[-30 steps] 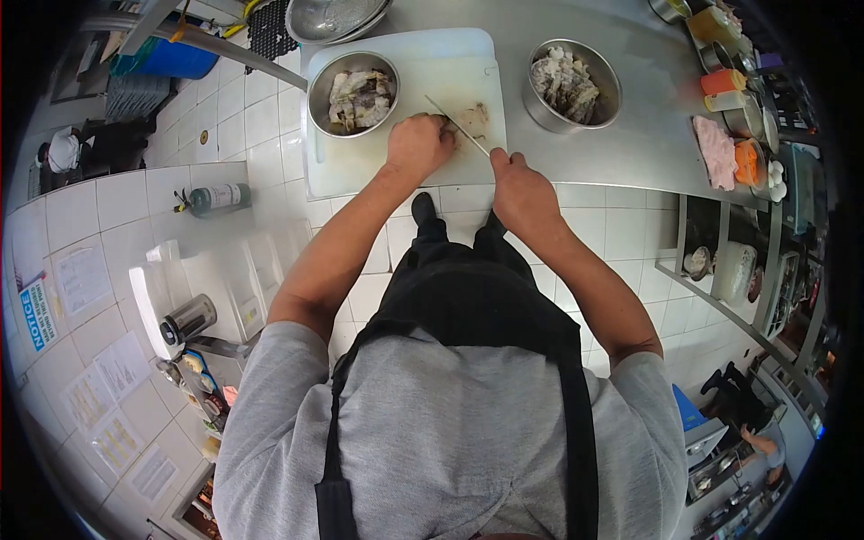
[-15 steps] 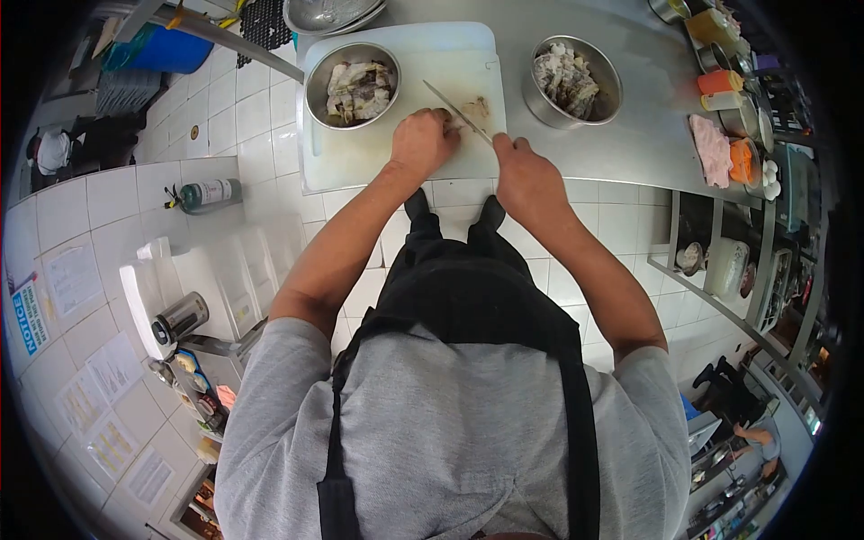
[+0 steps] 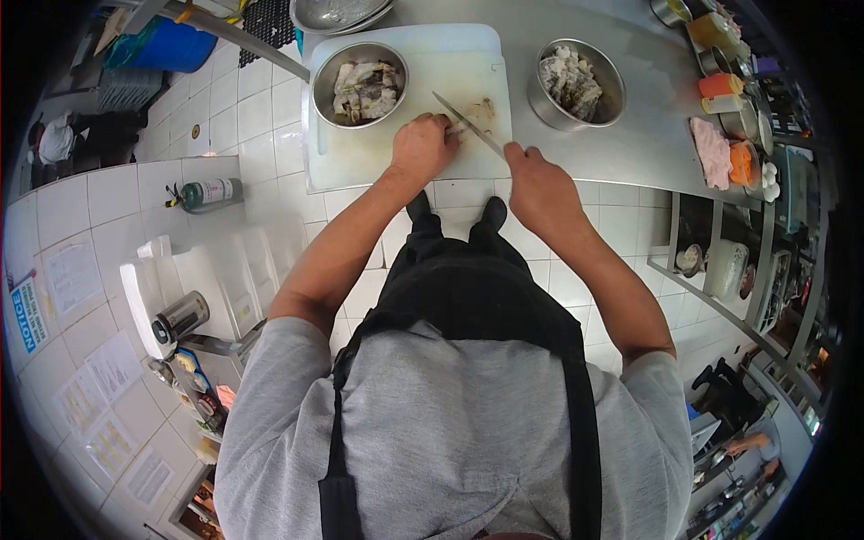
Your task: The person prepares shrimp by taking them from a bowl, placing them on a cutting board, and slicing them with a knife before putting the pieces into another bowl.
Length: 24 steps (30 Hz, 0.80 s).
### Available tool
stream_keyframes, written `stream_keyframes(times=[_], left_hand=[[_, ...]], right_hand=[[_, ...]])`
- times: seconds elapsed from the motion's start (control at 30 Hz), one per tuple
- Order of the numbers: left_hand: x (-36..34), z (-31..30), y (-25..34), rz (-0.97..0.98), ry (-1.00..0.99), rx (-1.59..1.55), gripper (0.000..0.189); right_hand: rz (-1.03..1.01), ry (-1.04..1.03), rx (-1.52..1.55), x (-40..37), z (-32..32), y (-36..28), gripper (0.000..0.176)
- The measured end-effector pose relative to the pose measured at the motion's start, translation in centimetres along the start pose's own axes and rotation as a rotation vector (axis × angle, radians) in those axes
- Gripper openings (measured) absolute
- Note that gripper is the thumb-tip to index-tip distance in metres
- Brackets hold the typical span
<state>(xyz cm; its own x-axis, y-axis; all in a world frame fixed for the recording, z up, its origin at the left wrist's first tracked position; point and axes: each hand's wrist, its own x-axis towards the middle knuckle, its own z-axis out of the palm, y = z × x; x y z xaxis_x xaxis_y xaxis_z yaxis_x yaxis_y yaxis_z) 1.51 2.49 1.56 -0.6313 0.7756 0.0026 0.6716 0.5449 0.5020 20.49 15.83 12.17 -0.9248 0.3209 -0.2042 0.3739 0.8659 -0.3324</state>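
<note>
My right hand [image 3: 544, 187] is closed round the handle of a knife [image 3: 470, 122], whose blade slants up and left over the white cutting board [image 3: 409, 36]. On the board, my left hand [image 3: 423, 147] is closed, its fingertips pressed on a small pale piece of raw food [image 3: 455, 129] beside the blade. What kind of food it is, I cannot make out. Brownish scraps [image 3: 483, 109] lie just beyond the blade. A metal bowl [image 3: 404, 83] on the board's left holds grey-white pieces with dark patches. Right of the board, a deeper metal bowl [image 3: 613, 101] holds similar pieces.
The steel table [image 3: 661, 148] carries stacked metal bowls [image 3: 346, 25] at the far left. On its right are a pink cloth [image 3: 710, 153], an orange-topped container [image 3: 720, 85] and eggs [image 3: 770, 180]. A shelf rack stands at right. Other people are in the background on both sides.
My right hand has drawn the knife slightly back to the right. The left hand stays about where it was on the piece. Bowls and board appear shifted slightly right as the view moves.
</note>
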Motion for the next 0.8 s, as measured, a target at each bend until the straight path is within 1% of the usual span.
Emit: stream_keyframes(times=[0.07, 0.17, 0.27, 0.3, 0.37, 0.47, 0.57, 0.67, 0.8], left_hand=[[0.1, 0.1, -0.1, 0.047, 0.012, -0.003, 0.022], [-0.1, 0.5, -0.3, 0.058, -0.004, 0.003, 0.021], [-0.3, 0.3, 0.1, 0.083, 0.024, -0.015, 0.02], [-0.3, 0.4, -0.1, 0.083, 0.022, -0.012, 0.02], [-0.4, 0.8, -0.3, 0.052, 0.094, -0.046, 0.02], [-0.5, 0.6, -0.4, 0.053, 0.065, -0.064, 0.021], [-0.8, 1.2, -0.5, 0.075, 0.064, -0.063, 0.022], [-1.4, 0.7, -0.1, 0.081, 0.09, -0.067, 0.02], [-2.1, 0.6, -0.6, 0.027, 0.082, -0.083, 0.019]], right_hand=[[0.041, -0.107, -0.041, -1.0, -0.5, -0.3, 0.023], [0.027, -0.06, -0.024, 0.5, 2.3, 0.3, 0.023], [0.014, -0.029, -0.021, 2.6, 2.6, 0.0, 0.023], [0.014, -0.028, -0.018, 2.3, 2.2, -0.2, 0.023], [0.019, -0.034, 0.005, 1.3, 0.6, -0.4, 0.024], [0.053, -0.113, 0.015, -0.5, -0.5, -0.6, 0.023], [0.052, -0.1, 0.021, 0.4, 2.1, 0.2, 0.023], [0.029, -0.086, 0.024, 1.8, 1.5, -0.1, 0.023], [0.029, -0.099, 0.038, -0.3, -0.9, -0.6, 0.023]])
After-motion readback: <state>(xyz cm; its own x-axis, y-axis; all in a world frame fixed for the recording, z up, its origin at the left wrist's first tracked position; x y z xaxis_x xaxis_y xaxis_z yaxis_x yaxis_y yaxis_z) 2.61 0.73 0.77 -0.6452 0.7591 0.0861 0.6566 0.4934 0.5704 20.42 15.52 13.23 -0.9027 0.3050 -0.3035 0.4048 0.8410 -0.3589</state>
